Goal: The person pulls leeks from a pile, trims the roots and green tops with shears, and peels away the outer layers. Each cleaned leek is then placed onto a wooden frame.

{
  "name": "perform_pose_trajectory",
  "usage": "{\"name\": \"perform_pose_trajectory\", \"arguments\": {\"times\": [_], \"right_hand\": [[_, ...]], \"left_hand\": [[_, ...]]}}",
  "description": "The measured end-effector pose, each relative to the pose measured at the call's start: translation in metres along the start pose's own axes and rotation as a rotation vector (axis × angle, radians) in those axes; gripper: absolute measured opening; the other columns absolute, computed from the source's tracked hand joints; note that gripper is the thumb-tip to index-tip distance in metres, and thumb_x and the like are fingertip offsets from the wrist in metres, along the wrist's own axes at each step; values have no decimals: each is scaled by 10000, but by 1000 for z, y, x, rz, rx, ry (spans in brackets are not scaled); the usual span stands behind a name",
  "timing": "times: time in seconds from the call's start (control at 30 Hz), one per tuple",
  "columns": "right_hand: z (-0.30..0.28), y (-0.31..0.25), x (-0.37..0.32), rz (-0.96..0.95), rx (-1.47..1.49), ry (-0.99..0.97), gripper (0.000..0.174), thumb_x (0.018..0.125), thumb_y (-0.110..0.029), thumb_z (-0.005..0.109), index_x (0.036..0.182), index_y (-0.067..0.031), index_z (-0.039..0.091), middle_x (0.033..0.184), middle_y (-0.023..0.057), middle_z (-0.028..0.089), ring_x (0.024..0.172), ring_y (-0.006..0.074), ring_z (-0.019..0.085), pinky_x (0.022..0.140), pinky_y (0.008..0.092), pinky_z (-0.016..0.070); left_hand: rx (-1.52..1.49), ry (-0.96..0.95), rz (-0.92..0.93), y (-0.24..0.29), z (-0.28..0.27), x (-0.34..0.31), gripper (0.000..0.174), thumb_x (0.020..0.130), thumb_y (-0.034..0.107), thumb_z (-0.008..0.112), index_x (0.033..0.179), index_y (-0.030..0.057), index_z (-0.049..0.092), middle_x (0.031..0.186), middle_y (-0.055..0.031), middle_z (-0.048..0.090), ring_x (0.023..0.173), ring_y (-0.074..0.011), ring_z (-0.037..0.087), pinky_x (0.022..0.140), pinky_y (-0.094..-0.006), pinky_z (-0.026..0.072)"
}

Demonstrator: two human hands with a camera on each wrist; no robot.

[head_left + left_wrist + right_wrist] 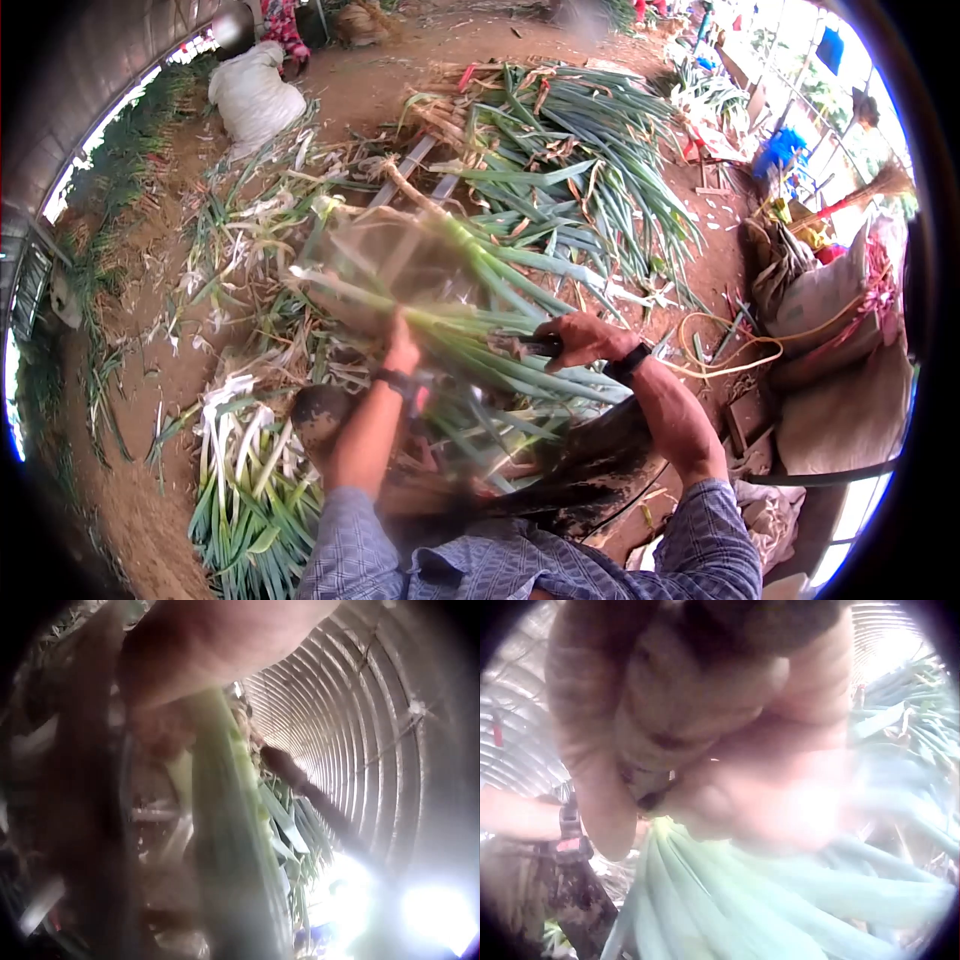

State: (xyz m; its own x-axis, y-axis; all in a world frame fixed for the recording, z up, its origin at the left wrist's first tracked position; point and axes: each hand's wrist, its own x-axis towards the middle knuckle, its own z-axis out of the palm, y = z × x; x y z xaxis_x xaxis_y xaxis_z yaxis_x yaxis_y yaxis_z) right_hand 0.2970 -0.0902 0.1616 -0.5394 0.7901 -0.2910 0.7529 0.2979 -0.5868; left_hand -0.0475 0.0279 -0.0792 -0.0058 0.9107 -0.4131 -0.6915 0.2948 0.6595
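Observation:
My left hand (402, 346) grips a leek (345, 290) around its pale green shank, with the white end pointing left. The leek's broad green leaves (727, 900) fan out to the right, below my right hand (590, 340). That hand's fingers curl round a dark-handled tool (535, 345) held over the leaves; its working end is blurred. In the left wrist view, the leek (232, 825) runs down from under my blurred hand (217, 649). Another leek (425, 195) with a brown root end lies just beyond.
A large heap of untrimmed leeks (600, 190) lies ahead. Leeks with white shanks (260, 490) are bunched at lower left. Peeled scraps (265, 215) litter the soil. A white sack (255, 100) stands far left; a pale sack (840, 330) and yellow cord (725, 373) are at right.

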Motion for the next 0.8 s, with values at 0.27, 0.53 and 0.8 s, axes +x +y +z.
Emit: {"name": "perform_pose_trajectory", "arguments": {"times": [0.27, 0.53, 0.8], "right_hand": [[1, -5, -4, 10, 50, 103, 506, 703, -225, 817, 1154, -45, 676, 866, 107, 700, 768, 193, 640, 735, 354, 517], [12, 21, 7, 45, 157, 81, 556, 739, -204, 801, 1247, -54, 634, 929, 100, 717, 846, 212, 669, 786, 370, 535], [3, 1, 14, 119, -9, 17, 571, 712, -299, 816, 1199, -46, 660, 1010, 119, 722, 905, 214, 681, 838, 362, 532]], "left_hand": [[146, 538, 909, 294, 13, -43, 385, 1000, 370, 554, 1008, -14, 522, 921, -107, 584, 722, -223, 588, 650, -395, 545], [654, 625, 1130, 521, -33, -229, 410, 994, 433, 553, 999, 25, 593, 732, -78, 583, 581, -173, 581, 512, -311, 481], [1635, 781, 440, 477, -211, -291, 546, 988, 460, 512, 1192, -31, 635, 1130, -181, 652, 1092, -298, 585, 966, -434, 437]]}}
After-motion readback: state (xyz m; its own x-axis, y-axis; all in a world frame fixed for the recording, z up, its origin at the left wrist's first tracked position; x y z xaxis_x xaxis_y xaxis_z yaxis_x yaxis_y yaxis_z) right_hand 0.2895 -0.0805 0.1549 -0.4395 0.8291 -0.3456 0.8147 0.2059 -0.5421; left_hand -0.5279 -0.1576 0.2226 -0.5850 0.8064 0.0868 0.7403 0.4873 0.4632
